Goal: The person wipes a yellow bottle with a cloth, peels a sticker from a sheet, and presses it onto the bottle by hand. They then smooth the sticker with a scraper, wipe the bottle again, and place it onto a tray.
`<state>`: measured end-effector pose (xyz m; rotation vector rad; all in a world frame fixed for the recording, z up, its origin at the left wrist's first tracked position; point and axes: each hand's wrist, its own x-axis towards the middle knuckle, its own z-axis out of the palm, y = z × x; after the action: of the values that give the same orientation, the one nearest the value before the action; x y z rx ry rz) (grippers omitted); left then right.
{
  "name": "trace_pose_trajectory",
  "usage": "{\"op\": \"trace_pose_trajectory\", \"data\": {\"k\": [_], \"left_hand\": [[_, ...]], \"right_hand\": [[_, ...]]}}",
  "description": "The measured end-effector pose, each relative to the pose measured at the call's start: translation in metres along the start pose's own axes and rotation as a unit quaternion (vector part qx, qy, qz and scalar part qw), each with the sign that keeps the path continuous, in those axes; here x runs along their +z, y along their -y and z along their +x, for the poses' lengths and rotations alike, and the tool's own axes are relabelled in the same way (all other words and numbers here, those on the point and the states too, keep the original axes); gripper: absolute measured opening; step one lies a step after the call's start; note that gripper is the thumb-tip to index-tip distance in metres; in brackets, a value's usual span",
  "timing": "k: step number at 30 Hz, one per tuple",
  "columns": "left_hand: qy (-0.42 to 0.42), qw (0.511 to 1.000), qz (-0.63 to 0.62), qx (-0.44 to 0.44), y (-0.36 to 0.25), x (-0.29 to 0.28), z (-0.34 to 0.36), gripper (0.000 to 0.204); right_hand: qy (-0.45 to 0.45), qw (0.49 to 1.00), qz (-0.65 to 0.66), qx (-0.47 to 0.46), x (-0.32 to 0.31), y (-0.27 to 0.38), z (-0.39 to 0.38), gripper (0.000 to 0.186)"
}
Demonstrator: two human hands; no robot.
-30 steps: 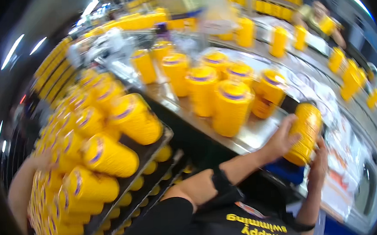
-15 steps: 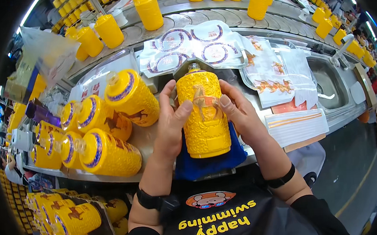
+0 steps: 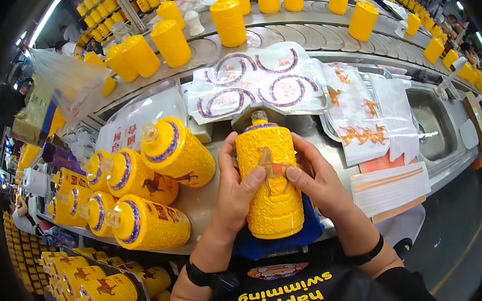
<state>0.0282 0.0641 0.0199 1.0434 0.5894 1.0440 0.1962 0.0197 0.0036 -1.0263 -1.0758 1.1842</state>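
Observation:
A yellow embossed bottle point(image 3: 273, 207) with a clear glass neck stands between my hands, a brown-and-red horse decal point(image 3: 273, 169) on its front. My left hand point(image 3: 237, 192) wraps its left side, the thumb lying at the edge of the horse. From the right, my right hand point(image 3: 321, 184) grips it, thumb on the other edge of the decal. The fingers behind the bottle are partly hidden. Under the bottle lies a blue cloth point(image 3: 314, 223). Beyond its neck is a sheet of curved blue-and-red decals point(image 3: 256, 82); right of it, a sheet of horse decals point(image 3: 355, 111).
Several decorated yellow bottles point(image 3: 179, 155) lean in a cluster at left. More fill a crate point(image 3: 103, 291) below. A conveyor point(image 3: 322, 38) carrying yellow bottles curves across the back. At right are a sink point(image 3: 437, 120) and a folded white cloth point(image 3: 391, 184). People work in the background.
The whole view has shifted, so the bench and bottle sit lower in the picture. Both thumbs have slid inward on the horse decal. Bottles on the conveyor have changed position.

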Motion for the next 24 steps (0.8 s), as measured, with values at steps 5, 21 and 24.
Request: {"op": "trace_pose_trajectory", "data": {"k": [5,21,24], "left_hand": [[-0.006,1.0,0.026,-0.004,0.005,-0.007,-0.003,0.08],[0.013,1.0,0.021,0.008,-0.001,-0.001,-0.005,0.094],[0.011,1.0,0.01,-0.001,0.0,0.0,-0.006,0.092]], "right_hand": [[0.012,0.999,0.029,0.011,-0.003,0.001,-0.001,0.072],[0.046,0.998,0.04,0.033,-0.007,0.004,0.003,0.075],[0.042,0.997,0.056,0.036,-0.006,0.004,0.001,0.076]]}}
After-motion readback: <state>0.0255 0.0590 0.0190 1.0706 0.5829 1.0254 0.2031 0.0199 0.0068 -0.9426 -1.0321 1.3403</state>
